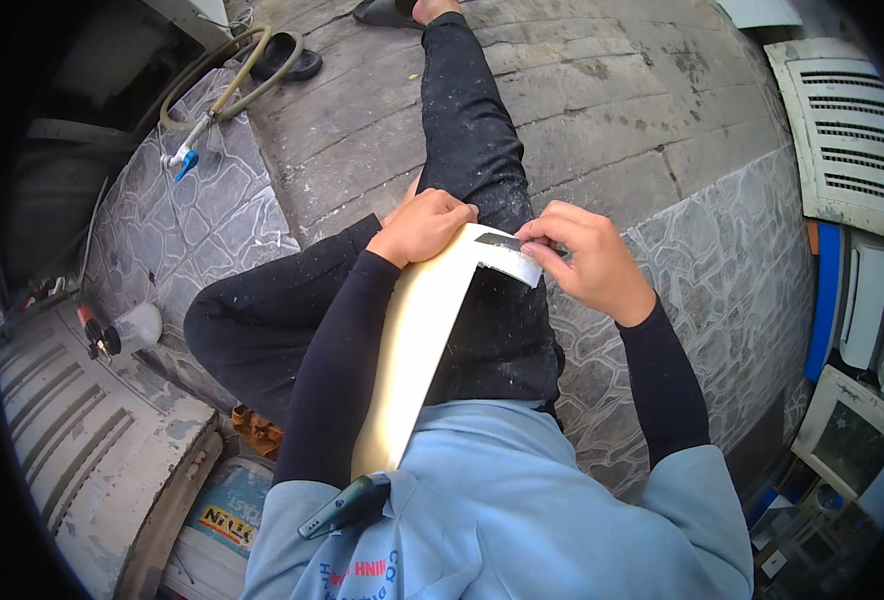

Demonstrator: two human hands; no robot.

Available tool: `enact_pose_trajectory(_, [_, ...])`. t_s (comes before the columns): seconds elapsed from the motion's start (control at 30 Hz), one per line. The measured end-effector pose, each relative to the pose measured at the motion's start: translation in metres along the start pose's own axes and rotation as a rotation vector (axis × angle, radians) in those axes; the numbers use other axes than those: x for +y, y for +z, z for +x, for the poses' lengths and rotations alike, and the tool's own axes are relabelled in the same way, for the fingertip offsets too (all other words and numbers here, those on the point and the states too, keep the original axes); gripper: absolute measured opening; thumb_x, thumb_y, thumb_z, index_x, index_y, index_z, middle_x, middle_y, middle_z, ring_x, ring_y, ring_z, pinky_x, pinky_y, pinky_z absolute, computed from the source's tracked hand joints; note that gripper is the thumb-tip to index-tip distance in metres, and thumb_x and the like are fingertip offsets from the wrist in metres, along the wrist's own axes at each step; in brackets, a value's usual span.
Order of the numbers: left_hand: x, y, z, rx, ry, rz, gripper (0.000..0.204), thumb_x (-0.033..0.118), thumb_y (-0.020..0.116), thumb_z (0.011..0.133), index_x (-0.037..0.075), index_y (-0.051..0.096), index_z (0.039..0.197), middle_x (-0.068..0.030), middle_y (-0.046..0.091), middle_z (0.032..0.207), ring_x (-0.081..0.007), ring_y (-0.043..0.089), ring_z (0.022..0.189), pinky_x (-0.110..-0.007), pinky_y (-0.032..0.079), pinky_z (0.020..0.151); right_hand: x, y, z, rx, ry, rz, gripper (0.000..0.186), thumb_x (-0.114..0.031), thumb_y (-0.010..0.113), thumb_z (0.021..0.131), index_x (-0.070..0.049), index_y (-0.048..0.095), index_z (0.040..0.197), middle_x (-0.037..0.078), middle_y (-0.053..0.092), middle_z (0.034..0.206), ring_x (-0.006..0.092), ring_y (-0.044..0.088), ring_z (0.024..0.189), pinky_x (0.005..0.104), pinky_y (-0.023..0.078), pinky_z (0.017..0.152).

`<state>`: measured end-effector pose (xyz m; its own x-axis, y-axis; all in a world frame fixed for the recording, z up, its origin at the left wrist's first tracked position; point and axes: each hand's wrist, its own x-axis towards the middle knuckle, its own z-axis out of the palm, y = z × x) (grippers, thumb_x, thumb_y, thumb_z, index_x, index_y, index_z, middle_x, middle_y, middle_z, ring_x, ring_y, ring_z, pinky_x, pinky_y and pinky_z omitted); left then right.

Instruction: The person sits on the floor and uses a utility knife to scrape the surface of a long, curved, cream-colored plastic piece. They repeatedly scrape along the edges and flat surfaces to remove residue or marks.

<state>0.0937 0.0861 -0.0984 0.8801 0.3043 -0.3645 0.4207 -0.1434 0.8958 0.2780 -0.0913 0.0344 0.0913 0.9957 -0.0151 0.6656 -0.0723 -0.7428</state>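
A long, curved cream panel (417, 330) lies slantwise across my lap, its near end against my blue shirt. My left hand (424, 228) is closed over the panel's far end, fingers curled round the edge. At the same end, a short white section (507, 262) juts to the right. My right hand (587, 250) pinches a small dark flat piece (497, 241) against that section with thumb and fingertips. Its exact kind is not clear. Dark sleeves cover both forearms.
Slatted, worn panels stand at the left (92, 430) and far right (852, 130). A hose (232, 90) with a blue-handled tap lies at upper left. A spray gun with a clear cup (132, 328) and a paint bucket (224, 520) sit at my left. A phone (347, 503) sticks out of my shirt pocket.
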Motion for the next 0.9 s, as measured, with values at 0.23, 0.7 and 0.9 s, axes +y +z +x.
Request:
enact_pose_trajectory(0.23, [0.001,0.0,-0.002,0.015,0.049,0.052,0.049,0.036,0.056,0.105,-0.005,0.08,0.095,-0.0252,0.075,0.082,-0.0377,0.074,0.078,-0.046,0.055,0.079,-0.009,-0.002,0.013,-0.129,-0.067,-0.105,0.01,-0.001,0.079,0.09,0.0,0.074,0.098,0.012,0.068,0.09,0.0288,0.071,0.078,0.0378,0.056,0.07])
enact_pose_trajectory(0.7, [0.005,0.001,-0.004,0.039,0.142,0.008,0.047,0.032,0.053,0.108,-0.006,0.08,0.098,-0.0276,0.076,0.091,-0.0415,0.074,0.088,-0.047,0.055,0.085,0.004,0.019,0.017,0.134,-0.075,-0.41,0.007,0.0,0.077,0.09,0.003,0.071,0.092,0.013,0.067,0.083,0.0241,0.068,0.071,0.0351,0.054,0.065])
enact_pose_trajectory(0.9, [0.003,0.003,-0.009,0.126,0.21,0.112,0.049,0.032,0.051,0.11,-0.006,0.08,0.1,-0.0279,0.076,0.094,-0.0421,0.073,0.092,-0.048,0.054,0.088,-0.027,0.01,0.016,0.05,0.131,0.065,0.006,-0.002,0.072,0.094,0.003,0.069,0.093,0.014,0.069,0.086,0.0258,0.072,0.072,0.0371,0.057,0.067])
